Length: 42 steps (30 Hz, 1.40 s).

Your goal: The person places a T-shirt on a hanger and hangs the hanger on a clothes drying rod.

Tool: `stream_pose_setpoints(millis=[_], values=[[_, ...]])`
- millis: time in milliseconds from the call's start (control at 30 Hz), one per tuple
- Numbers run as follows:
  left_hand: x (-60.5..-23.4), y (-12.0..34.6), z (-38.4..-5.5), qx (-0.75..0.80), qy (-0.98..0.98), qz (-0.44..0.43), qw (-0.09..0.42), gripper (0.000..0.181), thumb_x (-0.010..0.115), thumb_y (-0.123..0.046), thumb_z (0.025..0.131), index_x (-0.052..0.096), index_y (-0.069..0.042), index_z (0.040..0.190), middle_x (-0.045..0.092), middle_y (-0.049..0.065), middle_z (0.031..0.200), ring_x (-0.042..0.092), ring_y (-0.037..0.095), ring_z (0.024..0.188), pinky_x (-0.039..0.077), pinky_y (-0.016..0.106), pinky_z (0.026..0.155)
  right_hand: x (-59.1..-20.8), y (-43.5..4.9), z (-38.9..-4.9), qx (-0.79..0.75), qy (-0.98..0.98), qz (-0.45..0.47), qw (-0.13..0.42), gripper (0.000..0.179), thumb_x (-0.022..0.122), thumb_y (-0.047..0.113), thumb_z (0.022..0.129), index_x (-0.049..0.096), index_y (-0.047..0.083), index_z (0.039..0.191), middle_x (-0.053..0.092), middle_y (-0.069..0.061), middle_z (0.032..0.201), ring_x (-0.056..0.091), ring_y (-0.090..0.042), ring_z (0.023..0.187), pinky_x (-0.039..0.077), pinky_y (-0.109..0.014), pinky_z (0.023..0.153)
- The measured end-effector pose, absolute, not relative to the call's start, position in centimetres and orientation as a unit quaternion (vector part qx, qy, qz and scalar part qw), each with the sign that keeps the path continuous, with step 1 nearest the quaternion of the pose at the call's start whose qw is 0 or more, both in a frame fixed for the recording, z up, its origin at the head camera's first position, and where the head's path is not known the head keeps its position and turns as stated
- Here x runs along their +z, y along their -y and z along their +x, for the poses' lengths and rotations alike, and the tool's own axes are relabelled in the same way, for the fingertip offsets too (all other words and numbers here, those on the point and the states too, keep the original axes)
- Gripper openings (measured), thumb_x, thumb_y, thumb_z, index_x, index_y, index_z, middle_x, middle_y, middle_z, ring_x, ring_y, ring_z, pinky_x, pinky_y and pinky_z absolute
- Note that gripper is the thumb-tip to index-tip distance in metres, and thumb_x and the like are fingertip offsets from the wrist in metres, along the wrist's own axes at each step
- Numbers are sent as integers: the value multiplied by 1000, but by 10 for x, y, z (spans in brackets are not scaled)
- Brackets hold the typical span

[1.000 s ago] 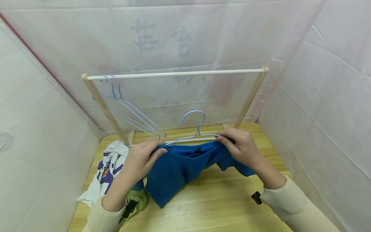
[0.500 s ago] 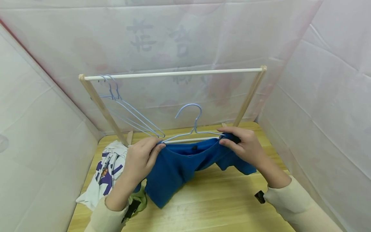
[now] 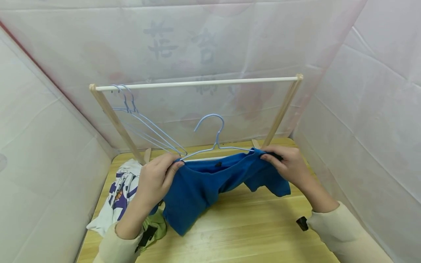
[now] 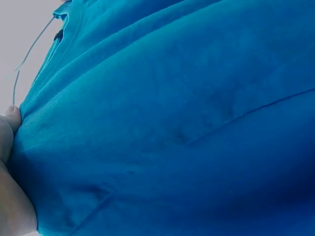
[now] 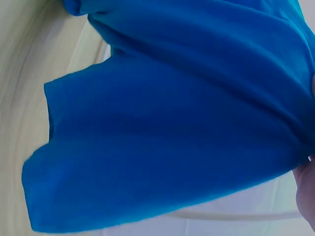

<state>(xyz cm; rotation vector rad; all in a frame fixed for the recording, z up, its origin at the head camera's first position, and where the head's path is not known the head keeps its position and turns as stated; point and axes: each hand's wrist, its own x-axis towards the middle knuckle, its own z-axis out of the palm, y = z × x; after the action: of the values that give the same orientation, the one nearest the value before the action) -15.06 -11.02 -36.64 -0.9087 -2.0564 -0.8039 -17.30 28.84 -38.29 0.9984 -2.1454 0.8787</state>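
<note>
Yellow wood-grain tabletop (image 3: pixel 243 233) spreads across the lower centre to its right edge, while mid-frame a blue cloth shirt (image 3: pixel 200 193), a pale-blue wire hanger (image 3: pixel 216 143) at its neckline, stretches between left hand (image 3: pixel 156 179) and right hand (image 3: pixel 289 166), both pinching its fabric.

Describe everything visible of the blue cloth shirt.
The blue cloth shirt is plain, soft-looking and creased, with an open neckline and a small dark patch inside. The bare left hand and right hand grip it near the shoulders, where a thin pale-blue hanger meets the cloth. Its lower part droops; contact with the yellowish wooden table is unclear.
</note>
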Motion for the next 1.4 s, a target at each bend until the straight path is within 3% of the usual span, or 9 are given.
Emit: stream_pose_setpoints(millis=[267,467,567,733,900,1000,1167,1300,1400], values=[[-366,109,-152,-314,794,-365,371,36,48,-35,106,69,-7,101,68,2,82,59,13,63,48,30,56,-383,-298,-173,323,817,378,293,37,79,-9,74,76,9,106,76,-5,98,71,-9,89,50,-12,82],[-362,102,-160,-311,795,-366,370,38,45,-38,106,68,-9,99,66,1,79,58,13,62,48,32,56,-369,-299,-169,336,811,391,276,27,74,17,91,73,6,115,75,-9,107,68,-7,104,48,-14,93],[-357,94,-166,-318,794,-368,365,37,46,-38,106,68,-10,98,66,1,81,57,14,63,47,33,57,-356,-302,-167,328,808,400,282,27,66,28,98,74,5,112,75,-8,102,67,-3,96,48,-12,87],[-345,75,-179,-340,787,-380,347,36,47,-37,106,68,-9,99,69,3,86,61,16,71,51,35,63,-330,-314,-159,323,801,393,316,32,61,31,100,74,1,96,72,-6,82,59,2,69,43,-10,67],[-332,53,-196,-352,788,-383,328,39,48,-40,105,70,-8,103,72,5,94,68,20,85,56,37,75,-303,-330,-149,289,823,336,356,35,63,31,99,75,-1,93,72,-10,79,58,7,69,42,-7,67],[-326,42,-206,-349,796,-381,315,40,49,-42,104,70,-9,113,73,6,107,69,21,99,55,39,86,-293,-338,-145,255,835,302,382,39,62,34,100,74,-2,94,70,-12,76,53,10,67,39,-7,65],[-327,38,-215,-368,793,-375,307,47,50,-44,103,63,-9,133,68,7,128,62,24,118,49,42,101,-286,-350,-145,237,847,246,409,28,68,23,97,74,-4,94,69,-12,76,47,12,62,35,-6,62],[-331,45,-218,-390,783,-369,315,49,53,-41,103,59,-7,137,66,9,131,60,27,122,46,44,104,-281,-357,-145,230,861,186,414,14,72,10,91,75,-4,95,70,0,82,47,20,67,36,-2,64],[-332,52,-217,-400,781,-360,316,47,55,-39,103,58,-8,138,66,9,129,61,27,118,46,44,103,-277,-362,-147,223,867,146,421,14,72,11,91,76,-2,95,68,10,84,46,23,66,36,-2,63]])
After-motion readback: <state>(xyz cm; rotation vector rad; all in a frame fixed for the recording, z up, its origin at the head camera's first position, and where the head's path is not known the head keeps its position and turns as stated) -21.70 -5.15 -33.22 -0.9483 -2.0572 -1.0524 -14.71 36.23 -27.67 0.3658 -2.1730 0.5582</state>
